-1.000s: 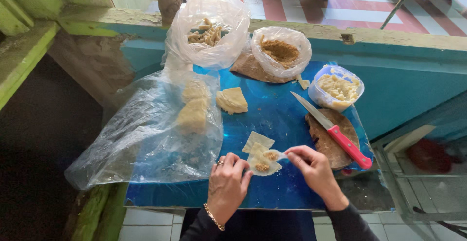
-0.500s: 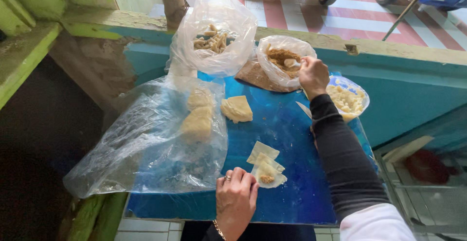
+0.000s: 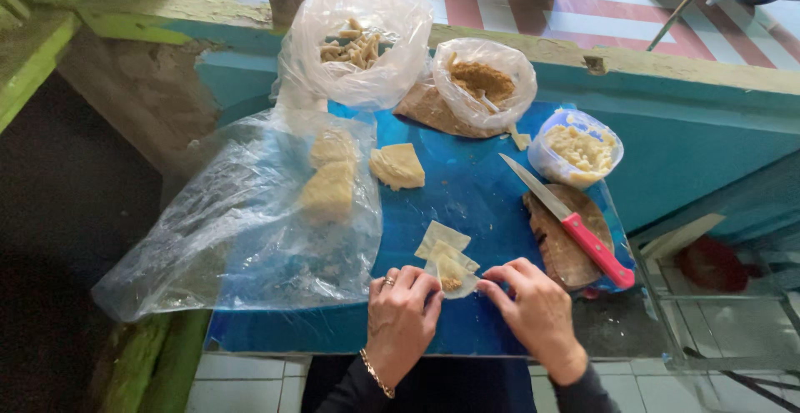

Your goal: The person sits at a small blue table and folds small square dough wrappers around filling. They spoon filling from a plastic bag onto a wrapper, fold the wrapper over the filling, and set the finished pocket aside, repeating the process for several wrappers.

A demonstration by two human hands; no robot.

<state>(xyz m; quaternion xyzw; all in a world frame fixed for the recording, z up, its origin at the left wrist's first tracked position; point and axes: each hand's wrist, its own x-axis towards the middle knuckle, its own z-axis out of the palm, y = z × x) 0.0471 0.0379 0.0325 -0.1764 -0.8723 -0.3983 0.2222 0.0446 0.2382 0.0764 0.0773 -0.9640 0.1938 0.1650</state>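
My left hand (image 3: 402,310) and my right hand (image 3: 533,305) meet at the front edge of a blue work surface (image 3: 467,200). Between their fingertips lies a pale dough wrapper (image 3: 454,278) with a dab of brown filling on it; both hands pinch its edges. A second wrapper (image 3: 442,236) lies just behind it. A small stack of wrappers (image 3: 398,165) sits further back. A bag of brown filling (image 3: 483,84) stands at the rear.
A large clear plastic bag (image 3: 250,213) with more wrapper stacks covers the left side. Another bag of folded pieces (image 3: 354,46) stands at the back. A plastic tub (image 3: 577,150) and a pink-handled knife (image 3: 575,230) on a wooden board (image 3: 560,255) are at the right.
My right hand has come back from the filling bag at the rear to the wrapper at the front. My left hand stayed on the wrapper.
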